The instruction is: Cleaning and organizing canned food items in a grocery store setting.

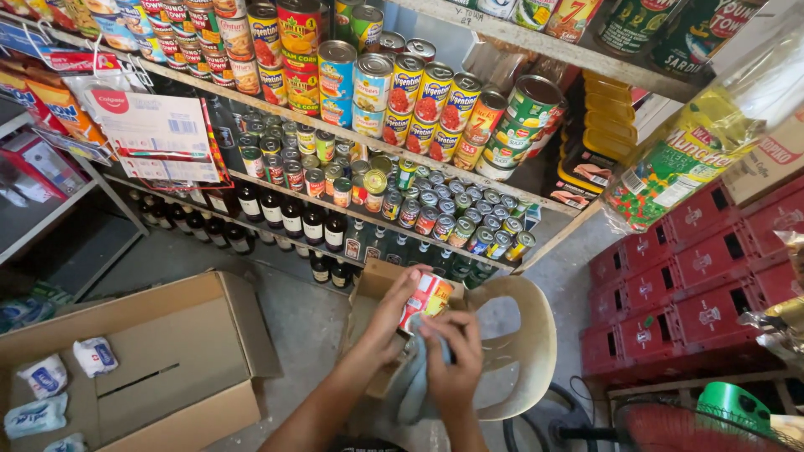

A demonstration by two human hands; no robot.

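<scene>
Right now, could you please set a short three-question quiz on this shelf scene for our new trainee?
1. True or false: the left hand holds a can.
2. What does the right hand press against that can?
A. a grey-blue cloth
B. a brush
C. a sponge
3. What stands directly below the hands?

Key: 1 true; 2 A; 3 a beige plastic chair bearing an open cardboard box.

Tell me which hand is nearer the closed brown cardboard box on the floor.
Left. The left hand, holding a red-labelled can, is on the side toward the closed brown cardboard box; the right hand, gripping a grey-blue cloth, is farther away.
</scene>
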